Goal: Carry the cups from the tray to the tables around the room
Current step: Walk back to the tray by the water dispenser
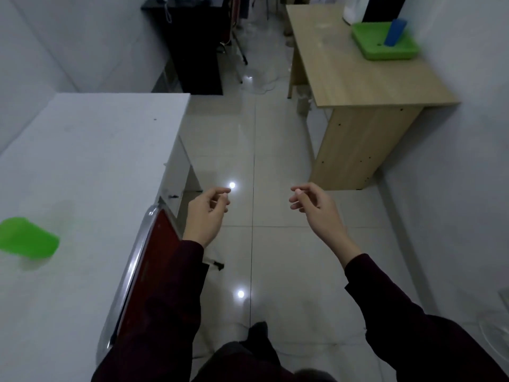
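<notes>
A green tray [385, 52] rests on the far right corner of a wooden table [358, 78], with a blue cup [395, 33] standing in it. A green cup [27, 241] stands on the white table [91, 166] at the left edge of view. My left hand [206, 213] and my right hand [316, 208] hang in front of me over the tiled floor, both empty with fingers loosely curled. Neither hand touches a cup or a table.
A red chair back with a chrome frame [143, 260] stands against the white table beside my left arm. A black cabinet [192, 42] is at the far end. White walls close in on both sides. A tiled aisle [253, 147] runs between the tables.
</notes>
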The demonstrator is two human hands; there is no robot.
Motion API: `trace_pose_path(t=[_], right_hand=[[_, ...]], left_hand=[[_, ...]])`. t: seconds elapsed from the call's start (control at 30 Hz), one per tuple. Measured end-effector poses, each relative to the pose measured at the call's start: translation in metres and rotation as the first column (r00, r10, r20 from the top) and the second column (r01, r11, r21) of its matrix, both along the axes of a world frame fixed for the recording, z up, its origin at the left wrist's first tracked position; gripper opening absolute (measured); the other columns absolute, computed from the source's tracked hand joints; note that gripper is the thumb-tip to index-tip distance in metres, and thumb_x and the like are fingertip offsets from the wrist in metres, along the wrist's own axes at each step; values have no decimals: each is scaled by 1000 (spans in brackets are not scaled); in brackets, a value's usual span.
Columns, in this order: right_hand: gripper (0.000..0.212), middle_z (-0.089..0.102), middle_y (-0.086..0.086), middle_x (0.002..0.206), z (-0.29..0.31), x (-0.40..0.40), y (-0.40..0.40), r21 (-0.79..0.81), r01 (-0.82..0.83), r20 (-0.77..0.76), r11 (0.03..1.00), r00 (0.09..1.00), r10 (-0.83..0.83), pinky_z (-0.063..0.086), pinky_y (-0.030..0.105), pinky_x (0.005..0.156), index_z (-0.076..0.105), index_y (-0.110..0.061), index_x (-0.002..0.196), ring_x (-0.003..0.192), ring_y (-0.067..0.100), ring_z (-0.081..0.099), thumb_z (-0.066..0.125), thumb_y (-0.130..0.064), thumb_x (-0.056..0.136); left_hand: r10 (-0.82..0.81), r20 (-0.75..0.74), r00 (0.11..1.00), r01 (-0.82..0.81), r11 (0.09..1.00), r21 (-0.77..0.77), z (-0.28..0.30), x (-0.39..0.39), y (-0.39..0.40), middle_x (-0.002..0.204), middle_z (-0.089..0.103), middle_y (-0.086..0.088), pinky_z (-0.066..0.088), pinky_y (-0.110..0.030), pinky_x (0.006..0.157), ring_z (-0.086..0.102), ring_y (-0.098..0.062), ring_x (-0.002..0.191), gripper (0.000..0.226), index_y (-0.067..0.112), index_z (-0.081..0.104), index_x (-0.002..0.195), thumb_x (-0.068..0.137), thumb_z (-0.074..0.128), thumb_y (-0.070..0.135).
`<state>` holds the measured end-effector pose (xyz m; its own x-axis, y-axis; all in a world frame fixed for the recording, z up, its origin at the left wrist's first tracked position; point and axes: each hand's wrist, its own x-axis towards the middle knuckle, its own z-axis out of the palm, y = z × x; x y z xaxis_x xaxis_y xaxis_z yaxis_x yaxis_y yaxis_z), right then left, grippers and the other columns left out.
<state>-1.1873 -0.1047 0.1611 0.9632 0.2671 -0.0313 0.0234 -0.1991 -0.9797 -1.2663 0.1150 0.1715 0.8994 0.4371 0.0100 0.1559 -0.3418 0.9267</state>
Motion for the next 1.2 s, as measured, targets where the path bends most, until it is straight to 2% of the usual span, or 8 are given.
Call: trace_pose_path(t=[0.1, 0.23, 0.43, 0.63, 0.7, 0.9, 1.07, 1.2], right_hand=[[14, 66, 8, 83, 6, 59, 8, 11, 53, 21, 999, 998, -53, 47, 10, 63, 63, -11, 100, 71, 14, 63, 50, -14, 98], [13, 66, 5, 80, 1, 138, 9, 21, 111, 42, 994, 993, -112, 51, 15, 65, 64, -12, 99, 69, 11, 64, 52, -14, 97], [13, 68, 0, 79, -11, 279, 13, 38, 126, 59, 991, 990, -128, 49, 15, 65, 64, -23, 94, 69, 7, 65, 52, -20, 97], [16, 67, -3, 78, 8, 410, 22, 49, 111, 72, 993, 991, -115, 49, 16, 65, 63, -30, 90, 68, 6, 65, 52, -20, 97], [15, 67, -2, 80, 14, 450, 28, 41, 112, 77, 993, 990, -115, 49, 16, 65, 64, -28, 91, 70, 7, 65, 52, -20, 97], [14, 66, 5, 84, 3, 562, 63, 53, 153, 39, 987, 987, -155, 52, 29, 73, 64, -14, 99, 74, 18, 64, 50, -16, 98], [17, 66, 8, 87, -14, 658, 99, 56, 266, 24, 962, 963, -268, 51, 23, 69, 65, -10, 103, 72, 15, 64, 49, -15, 98], [15, 65, 7, 85, -19, 723, 122, 66, 375, -19, 925, 927, -374, 51, 17, 66, 64, -15, 99, 70, 13, 63, 49, -14, 98]], left_hand=[[-35, -6, 999, 35, 999, 11, 3, 65, 16, 80, 63, -3, 51, -36, 78, 61, -15, 71, 17, 17, 64, 100, 94, 49, 13], [-79, -34, 996, 80, 997, 18, -1, 147, 28, 79, 63, 4, 51, -32, 77, 62, -15, 72, 17, 20, 64, 99, 94, 49, 16], [-72, -14, 997, 72, 996, 45, -10, 280, 35, 78, 64, 5, 50, -30, 73, 64, -13, 71, 17, 20, 65, 98, 94, 49, 16], [-57, -7, 998, 57, 998, 29, 7, 403, 41, 79, 66, 1, 49, -26, 72, 64, -13, 71, 18, 20, 66, 98, 94, 49, 17], [-60, -2, 998, 60, 998, 30, 13, 441, 48, 80, 65, 1, 48, -27, 71, 64, -13, 71, 18, 20, 66, 98, 94, 49, 17], [-95, -16, 995, 96, 994, 49, 7, 562, 91, 81, 66, 3, 48, -20, 68, 65, -11, 73, 18, 23, 66, 99, 94, 49, 21], [-149, -32, 988, 150, 988, 37, -4, 686, 135, 83, 65, 2, 43, -16, 67, 64, -12, 75, 18, 22, 65, 100, 95, 48, 21], [-280, -82, 957, 284, 958, 41, -8, 778, 160, 86, 66, -1, 45, -17, 68, 64, -13, 76, 19, 22, 65, 102, 95, 46, 20]])
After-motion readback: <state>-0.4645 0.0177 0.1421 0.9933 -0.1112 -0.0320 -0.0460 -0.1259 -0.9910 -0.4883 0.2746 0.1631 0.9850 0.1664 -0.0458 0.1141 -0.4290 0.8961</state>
